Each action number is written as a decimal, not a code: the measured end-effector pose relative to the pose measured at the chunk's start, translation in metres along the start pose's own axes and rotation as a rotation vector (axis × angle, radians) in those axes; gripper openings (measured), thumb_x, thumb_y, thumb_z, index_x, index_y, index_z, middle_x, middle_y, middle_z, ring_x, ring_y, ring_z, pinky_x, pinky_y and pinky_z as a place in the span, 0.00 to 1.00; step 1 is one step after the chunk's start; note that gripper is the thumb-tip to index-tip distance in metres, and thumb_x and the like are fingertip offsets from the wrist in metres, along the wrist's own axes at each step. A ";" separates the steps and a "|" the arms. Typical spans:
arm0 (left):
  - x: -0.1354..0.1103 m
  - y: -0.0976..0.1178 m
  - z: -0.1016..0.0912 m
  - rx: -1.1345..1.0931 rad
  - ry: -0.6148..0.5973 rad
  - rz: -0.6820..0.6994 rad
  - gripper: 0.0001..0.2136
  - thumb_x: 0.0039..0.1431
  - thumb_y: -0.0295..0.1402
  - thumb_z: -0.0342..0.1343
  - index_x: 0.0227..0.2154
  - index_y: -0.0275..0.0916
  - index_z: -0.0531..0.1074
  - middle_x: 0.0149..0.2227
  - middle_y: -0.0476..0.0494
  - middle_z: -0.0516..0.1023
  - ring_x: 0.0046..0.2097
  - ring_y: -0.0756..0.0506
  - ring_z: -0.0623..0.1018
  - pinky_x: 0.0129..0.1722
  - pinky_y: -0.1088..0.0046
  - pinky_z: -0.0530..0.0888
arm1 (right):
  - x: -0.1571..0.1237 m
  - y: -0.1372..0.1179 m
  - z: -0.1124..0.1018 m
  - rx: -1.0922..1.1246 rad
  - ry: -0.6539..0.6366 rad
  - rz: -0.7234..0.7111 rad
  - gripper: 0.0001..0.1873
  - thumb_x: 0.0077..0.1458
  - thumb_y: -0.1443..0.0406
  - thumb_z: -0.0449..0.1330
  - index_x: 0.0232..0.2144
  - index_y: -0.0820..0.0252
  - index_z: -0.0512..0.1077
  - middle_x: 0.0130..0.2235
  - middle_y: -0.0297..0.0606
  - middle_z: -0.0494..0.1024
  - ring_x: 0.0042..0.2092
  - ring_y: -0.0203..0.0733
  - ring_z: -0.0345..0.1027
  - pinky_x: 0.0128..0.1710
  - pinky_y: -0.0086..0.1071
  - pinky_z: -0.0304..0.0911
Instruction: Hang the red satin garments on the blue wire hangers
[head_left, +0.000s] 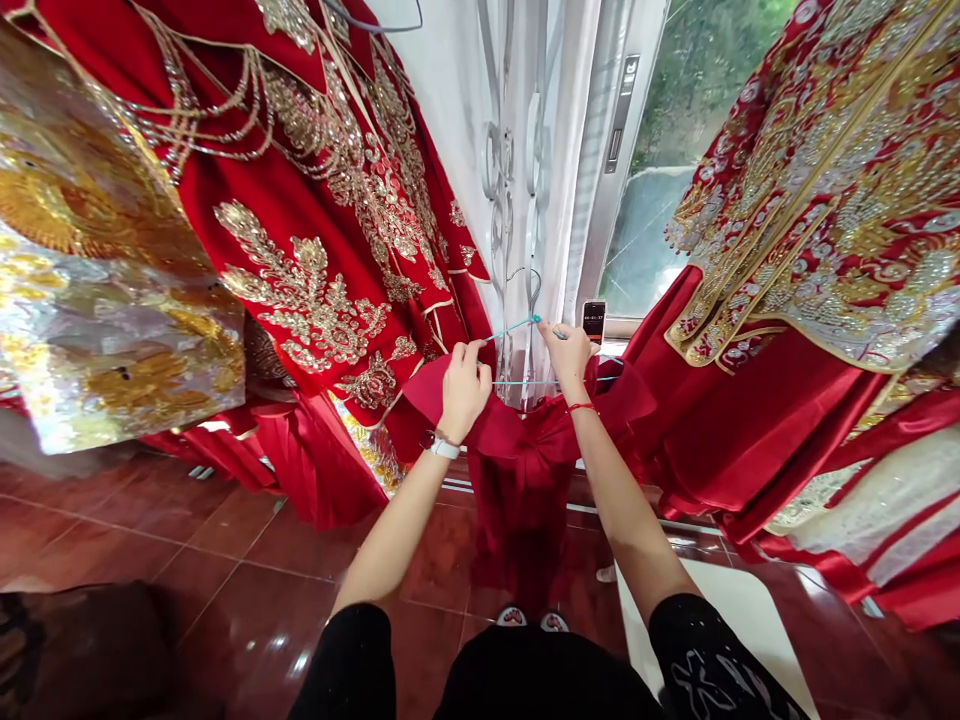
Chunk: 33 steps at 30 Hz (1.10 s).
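Note:
A plain dark red garment hangs down in front of me from a thin teal wire hanger. My left hand is closed on the red cloth at the hanger's left arm. My right hand pinches the hanger's right arm near its hook, with the cloth under the fingers. The metal hook rises between my hands in front of a white curtain. I wear a watch on the left wrist and a red string on the right wrist.
Red robes with gold embroidery hang at the left and right. A phone stands on the window sill behind the hanger. The floor is glossy red tile, and a dark object lies at the lower left.

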<state>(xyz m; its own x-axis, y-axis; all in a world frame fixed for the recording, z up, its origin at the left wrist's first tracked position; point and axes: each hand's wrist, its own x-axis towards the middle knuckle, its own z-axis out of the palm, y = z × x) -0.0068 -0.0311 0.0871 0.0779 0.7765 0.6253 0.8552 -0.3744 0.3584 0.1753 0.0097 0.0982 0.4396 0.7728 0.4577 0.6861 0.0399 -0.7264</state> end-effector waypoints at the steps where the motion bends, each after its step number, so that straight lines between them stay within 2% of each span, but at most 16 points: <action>1: -0.002 -0.002 0.002 -0.067 0.041 0.017 0.21 0.60 0.24 0.46 0.55 0.38 0.69 0.47 0.37 0.73 0.46 0.41 0.77 0.48 0.63 0.74 | 0.000 0.000 0.000 0.003 0.003 0.003 0.36 0.62 0.37 0.42 0.16 0.56 0.51 0.20 0.28 0.52 0.31 0.37 0.50 0.43 0.34 0.49; 4: 0.003 -0.018 0.001 -0.095 0.166 -0.026 0.21 0.60 0.27 0.50 0.57 0.39 0.68 0.51 0.35 0.73 0.54 0.38 0.73 0.56 0.58 0.70 | 0.001 0.001 0.000 0.009 0.013 0.015 0.36 0.61 0.38 0.45 0.15 0.57 0.51 0.20 0.28 0.53 0.31 0.37 0.50 0.45 0.35 0.50; 6: 0.010 -0.034 -0.002 -0.073 0.084 -0.056 0.18 0.62 0.32 0.51 0.54 0.38 0.70 0.50 0.35 0.75 0.55 0.36 0.72 0.58 0.57 0.67 | 0.002 0.000 0.001 0.008 0.006 0.020 0.36 0.61 0.38 0.47 0.15 0.57 0.52 0.20 0.28 0.55 0.32 0.38 0.51 0.48 0.37 0.49; 9: 0.016 -0.057 -0.004 -0.093 -0.176 -0.023 0.13 0.66 0.38 0.49 0.46 0.39 0.73 0.45 0.37 0.78 0.51 0.37 0.74 0.56 0.58 0.66 | 0.002 -0.001 0.003 0.001 -0.020 0.030 0.35 0.61 0.40 0.49 0.15 0.58 0.56 0.21 0.28 0.58 0.34 0.39 0.55 0.51 0.41 0.49; 10: 0.016 -0.061 -0.004 -0.096 -0.206 -0.019 0.13 0.67 0.39 0.48 0.44 0.40 0.74 0.45 0.37 0.79 0.50 0.38 0.75 0.55 0.58 0.66 | 0.002 -0.001 0.003 0.001 -0.032 0.025 0.34 0.62 0.41 0.49 0.16 0.59 0.59 0.22 0.29 0.60 0.35 0.40 0.56 0.52 0.42 0.49; 13: 0.011 -0.064 -0.001 -0.102 -0.148 -0.045 0.12 0.66 0.41 0.50 0.41 0.41 0.74 0.46 0.39 0.80 0.50 0.38 0.75 0.55 0.59 0.64 | -0.003 0.007 -0.006 0.014 -0.028 -0.063 0.25 0.63 0.48 0.52 0.24 0.59 0.71 0.32 0.36 0.70 0.42 0.44 0.62 0.54 0.45 0.50; 15: 0.008 -0.062 0.002 -0.116 -0.115 -0.052 0.12 0.66 0.41 0.51 0.40 0.40 0.75 0.46 0.39 0.81 0.50 0.39 0.76 0.55 0.60 0.64 | -0.008 0.025 -0.019 0.002 0.063 -0.115 0.15 0.62 0.55 0.54 0.37 0.56 0.77 0.44 0.41 0.72 0.48 0.48 0.63 0.55 0.45 0.51; 16: 0.007 -0.060 0.003 -0.123 -0.104 -0.052 0.12 0.66 0.41 0.51 0.40 0.40 0.75 0.46 0.39 0.81 0.49 0.39 0.76 0.55 0.60 0.64 | -0.011 0.037 -0.028 -0.019 0.135 -0.107 0.14 0.60 0.58 0.55 0.43 0.54 0.76 0.49 0.44 0.71 0.51 0.49 0.63 0.55 0.45 0.52; 18: 0.007 -0.059 0.004 -0.129 -0.089 -0.048 0.13 0.65 0.42 0.52 0.40 0.39 0.75 0.46 0.39 0.82 0.48 0.39 0.76 0.55 0.60 0.64 | -0.017 0.066 -0.046 -0.087 0.277 0.003 0.20 0.56 0.61 0.57 0.51 0.54 0.74 0.52 0.48 0.69 0.54 0.53 0.61 0.55 0.46 0.55; 19: 0.007 -0.059 0.004 -0.129 -0.082 -0.047 0.13 0.65 0.42 0.52 0.40 0.39 0.76 0.45 0.38 0.82 0.48 0.39 0.77 0.55 0.60 0.64 | -0.018 0.081 -0.054 -0.120 0.306 0.075 0.24 0.54 0.61 0.59 0.54 0.55 0.72 0.53 0.50 0.69 0.55 0.55 0.61 0.54 0.47 0.56; 21: 0.007 -0.059 0.006 -0.126 -0.073 -0.049 0.13 0.64 0.42 0.52 0.39 0.39 0.76 0.44 0.38 0.82 0.48 0.38 0.77 0.55 0.60 0.64 | -0.019 0.107 -0.065 -0.142 0.243 0.169 0.30 0.51 0.61 0.61 0.57 0.57 0.70 0.51 0.51 0.70 0.52 0.57 0.63 0.51 0.46 0.60; 23: 0.008 -0.059 0.007 -0.123 -0.070 -0.048 0.13 0.64 0.42 0.52 0.39 0.39 0.76 0.44 0.38 0.82 0.48 0.38 0.78 0.55 0.60 0.64 | -0.017 0.122 -0.071 -0.125 0.106 0.182 0.29 0.52 0.61 0.60 0.57 0.58 0.71 0.46 0.49 0.75 0.46 0.54 0.67 0.47 0.44 0.62; 25: 0.008 -0.058 0.008 -0.110 -0.071 -0.044 0.13 0.64 0.42 0.52 0.39 0.40 0.76 0.44 0.38 0.82 0.48 0.38 0.77 0.54 0.59 0.65 | -0.012 0.128 -0.072 -0.120 0.014 0.142 0.23 0.55 0.63 0.56 0.53 0.59 0.74 0.39 0.46 0.77 0.41 0.51 0.69 0.44 0.41 0.62; 29: 0.008 -0.056 0.009 -0.056 -0.071 -0.041 0.12 0.63 0.41 0.52 0.39 0.40 0.76 0.44 0.37 0.82 0.47 0.37 0.76 0.53 0.59 0.65 | 0.001 0.119 -0.074 -0.179 0.000 0.044 0.18 0.56 0.66 0.53 0.43 0.61 0.79 0.34 0.47 0.79 0.37 0.50 0.70 0.40 0.37 0.60; 33: 0.006 -0.054 0.010 -0.042 -0.082 -0.038 0.12 0.63 0.41 0.52 0.39 0.40 0.76 0.43 0.38 0.82 0.47 0.37 0.76 0.52 0.59 0.66 | 0.014 0.101 -0.080 -0.196 0.009 -0.068 0.17 0.57 0.66 0.52 0.41 0.59 0.80 0.34 0.45 0.80 0.36 0.49 0.70 0.37 0.35 0.57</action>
<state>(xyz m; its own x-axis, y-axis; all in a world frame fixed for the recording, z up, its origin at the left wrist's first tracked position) -0.0470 -0.0009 0.0646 0.0886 0.8291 0.5521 0.8365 -0.3629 0.4107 0.2970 -0.0265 0.0724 0.3933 0.7667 0.5075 0.8134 -0.0328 -0.5808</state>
